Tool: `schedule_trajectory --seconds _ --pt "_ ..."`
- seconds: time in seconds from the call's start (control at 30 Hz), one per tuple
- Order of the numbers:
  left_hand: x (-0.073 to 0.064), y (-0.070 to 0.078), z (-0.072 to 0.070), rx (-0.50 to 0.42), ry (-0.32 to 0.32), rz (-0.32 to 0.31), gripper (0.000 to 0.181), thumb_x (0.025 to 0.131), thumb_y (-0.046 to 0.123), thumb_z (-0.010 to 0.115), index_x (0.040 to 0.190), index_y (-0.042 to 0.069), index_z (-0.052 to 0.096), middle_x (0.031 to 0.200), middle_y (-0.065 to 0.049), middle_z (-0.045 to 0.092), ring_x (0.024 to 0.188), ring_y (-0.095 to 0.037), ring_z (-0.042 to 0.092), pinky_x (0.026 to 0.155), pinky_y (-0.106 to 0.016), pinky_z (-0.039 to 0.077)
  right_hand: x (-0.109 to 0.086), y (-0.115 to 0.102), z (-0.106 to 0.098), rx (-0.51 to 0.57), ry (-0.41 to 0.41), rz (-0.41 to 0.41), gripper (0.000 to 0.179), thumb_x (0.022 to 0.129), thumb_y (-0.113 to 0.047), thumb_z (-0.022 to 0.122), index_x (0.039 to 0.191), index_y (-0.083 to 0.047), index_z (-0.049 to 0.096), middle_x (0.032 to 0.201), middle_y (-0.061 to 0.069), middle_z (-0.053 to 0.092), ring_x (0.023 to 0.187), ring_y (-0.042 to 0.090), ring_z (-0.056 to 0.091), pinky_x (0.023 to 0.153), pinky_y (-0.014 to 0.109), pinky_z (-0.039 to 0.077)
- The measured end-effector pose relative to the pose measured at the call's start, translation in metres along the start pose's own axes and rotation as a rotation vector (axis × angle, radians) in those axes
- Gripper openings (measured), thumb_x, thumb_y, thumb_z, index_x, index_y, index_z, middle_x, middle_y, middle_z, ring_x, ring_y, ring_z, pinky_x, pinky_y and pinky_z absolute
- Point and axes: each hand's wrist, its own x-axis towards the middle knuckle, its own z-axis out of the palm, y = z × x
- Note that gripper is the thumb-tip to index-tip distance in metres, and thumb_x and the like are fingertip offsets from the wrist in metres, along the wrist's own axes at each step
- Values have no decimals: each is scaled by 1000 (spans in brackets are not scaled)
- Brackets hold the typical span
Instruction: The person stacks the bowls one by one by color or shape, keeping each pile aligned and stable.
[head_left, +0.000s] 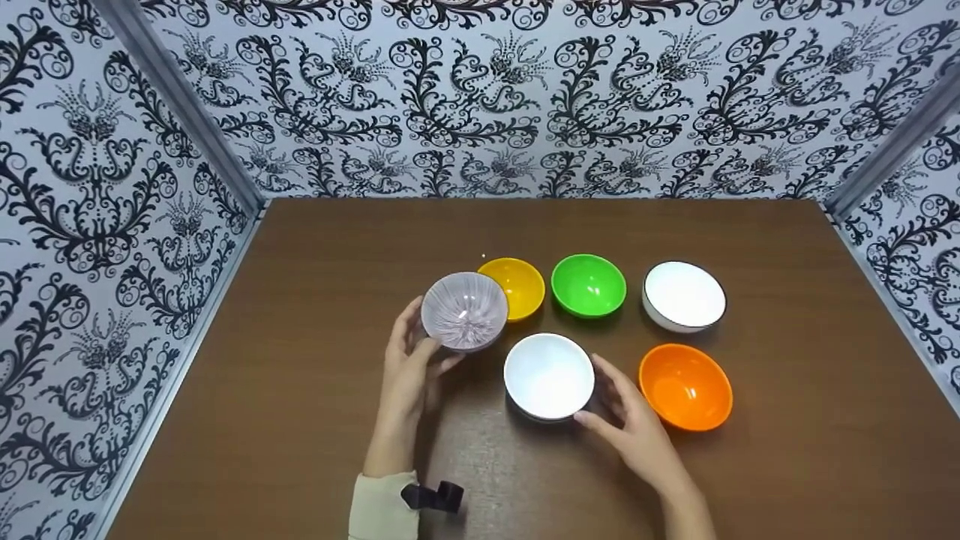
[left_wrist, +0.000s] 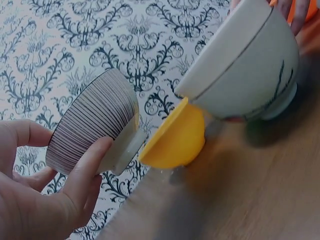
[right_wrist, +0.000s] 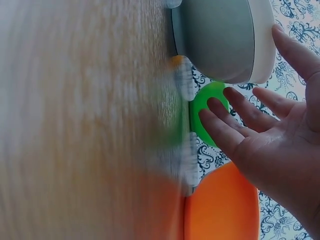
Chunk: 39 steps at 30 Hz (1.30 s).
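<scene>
My left hand (head_left: 412, 360) grips a bowl with fine purplish stripes (head_left: 465, 311), thumb on one side and fingers on the other. In the left wrist view this striped bowl (left_wrist: 95, 120) is tilted and held up, clear of the table. A white bowl (head_left: 549, 376) stands in front of my right hand (head_left: 630, 427). Its side (right_wrist: 220, 40) shows a pale band above a dark line, perhaps one bowl nested in another. The right fingers are spread beside it, the thumb tip at its rim; whether they touch is unclear.
Behind are a yellow bowl (head_left: 525, 289), a green bowl (head_left: 589, 286) and a white bowl with a dark rim (head_left: 684, 296). An orange bowl (head_left: 686, 388) stands right of my right hand. Patterned walls (head_left: 480, 97) border the brown table (head_left: 300, 300).
</scene>
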Motion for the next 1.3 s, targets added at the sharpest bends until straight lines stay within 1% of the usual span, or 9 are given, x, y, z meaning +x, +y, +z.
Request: schedule_trajectory --seconds 0.27,0.43,0.53,0.77,0.9,1.0,1.07,1.2,1.3 --pt "-9 1 13 16 -66 2 66 89 -5 49 152 6 33 154 -20 40 119 -28 59 82 -46 62 -2 -10 -1 27 103 -94 75 84 -17 80 149 -11 43 151 10 45 141 26 45 115 32 36" --pt "-13 3 21 38 -108 -1 66 89 -4 50 152 7 34 151 -20 42 119 -29 59 82 -48 62 -4 -19 -2 32 183 -176 70 83 -11 80 145 -7 48 149 8 46 135 2 43 110 6 31" --pt "-16 4 25 47 -141 -5 67 89 -4 50 153 7 33 150 -21 42 120 -31 59 82 -47 62 -5 -25 -1 19 213 -205 69 83 -11 80 145 -10 49 149 7 47 132 -8 40 109 1 27" --pt "-20 3 35 63 -194 -6 65 90 -3 52 152 7 35 147 -22 45 115 -29 61 78 -45 63 -3 -37 2 -54 233 -241 67 83 -13 81 143 -15 52 148 6 50 135 -2 40 110 1 24" --pt "-24 3 41 65 -229 -5 65 90 -3 53 152 6 36 147 -23 44 114 -27 61 76 -44 63 0 -44 4 -74 198 -219 70 84 -16 80 147 -17 48 151 5 48 141 11 40 124 30 27" --pt "-27 2 46 70 -256 -6 65 90 -2 54 151 5 36 148 -23 43 114 -27 61 76 -44 63 2 -47 5 -69 169 -196 75 85 -17 80 151 -18 43 155 4 45 146 22 37 122 57 25" --pt "-29 2 48 72 -267 -8 64 90 -2 55 151 5 36 148 -23 43 113 -27 62 77 -46 63 2 -48 5 -67 160 -190 79 85 -18 80 153 -18 40 157 5 43 147 27 35 121 61 24" --pt "-33 1 53 88 -284 -6 64 90 -1 56 150 5 38 147 -23 45 114 -27 61 75 -42 63 4 -49 6 -64 155 -188 82 84 -23 81 154 -17 38 158 6 42 148 27 36 122 57 25" --pt "-37 -2 55 117 -299 4 63 90 0 56 150 6 38 147 -22 46 116 -27 60 72 -35 63 3 -48 6 -54 168 -192 82 83 -22 82 152 -15 40 156 5 44 146 23 38 124 31 27"
